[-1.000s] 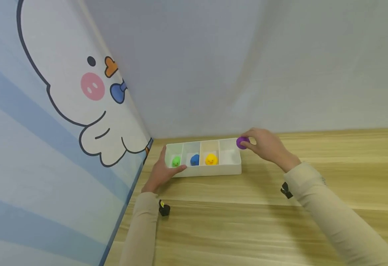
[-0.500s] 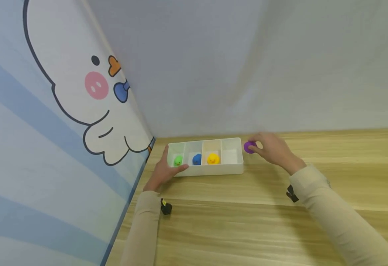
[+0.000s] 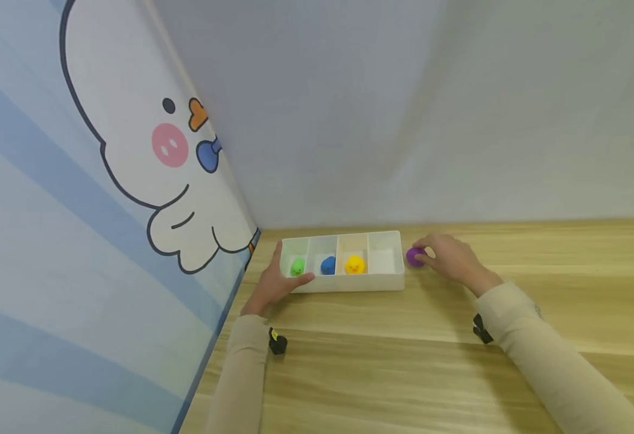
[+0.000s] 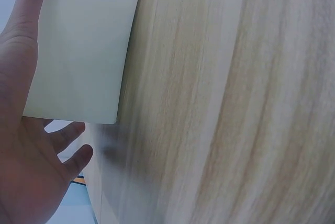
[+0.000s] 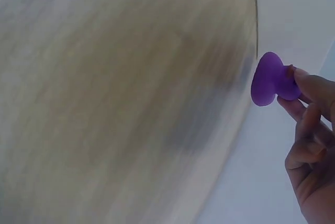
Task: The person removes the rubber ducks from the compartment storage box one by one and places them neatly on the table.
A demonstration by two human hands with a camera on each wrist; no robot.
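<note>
The counter [image 3: 371, 367] is carrying a white tray [image 3: 368, 283]; the left hand [image 3: 273, 284] is gripping one end, probably steadying it. Just beyond the other end, the right hand [image 3: 450, 259] is pinching a purple toy [image 3: 415, 257] by its narrow part, leaving its broad side free. Dividers [image 3: 368, 254] are keeping a yellow toy [image 3: 355, 264], blue toy [image 3: 328, 265] and green toy [image 3: 297, 266] apart, green lying nearest the left hand.

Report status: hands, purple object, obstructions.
Left hand touching white box at left end. Right hand pinching purple object. Outside box; right wall between it and end compartment.
</note>
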